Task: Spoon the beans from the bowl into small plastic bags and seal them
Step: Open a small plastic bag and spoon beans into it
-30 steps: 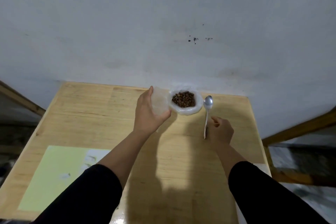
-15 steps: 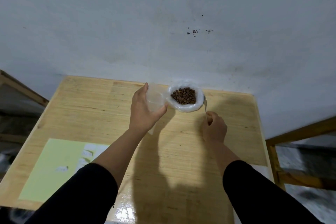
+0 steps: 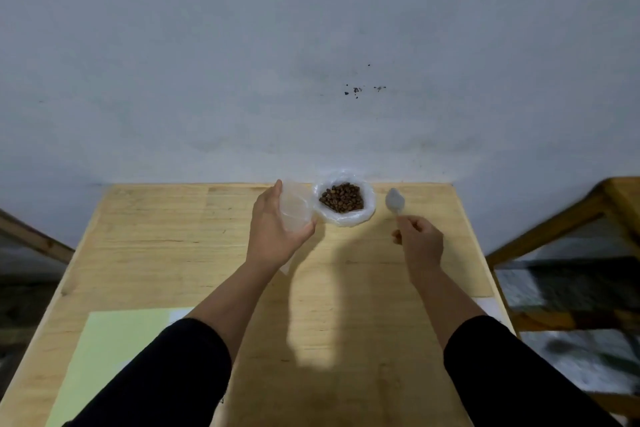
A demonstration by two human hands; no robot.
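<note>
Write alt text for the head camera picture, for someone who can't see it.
Seen from above, a person's left hand holds a small clear plastic bag beside a bowl of brown beans, while the right hand lifts a spoon just right of the bowl. All sit at the far edge of a wooden table against a pale wall.

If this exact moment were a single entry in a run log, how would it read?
left hand: holds clear plastic bag beside bowl of beans | right hand: holds spoon, lifted right of bowl | bag: no beans seen
</note>
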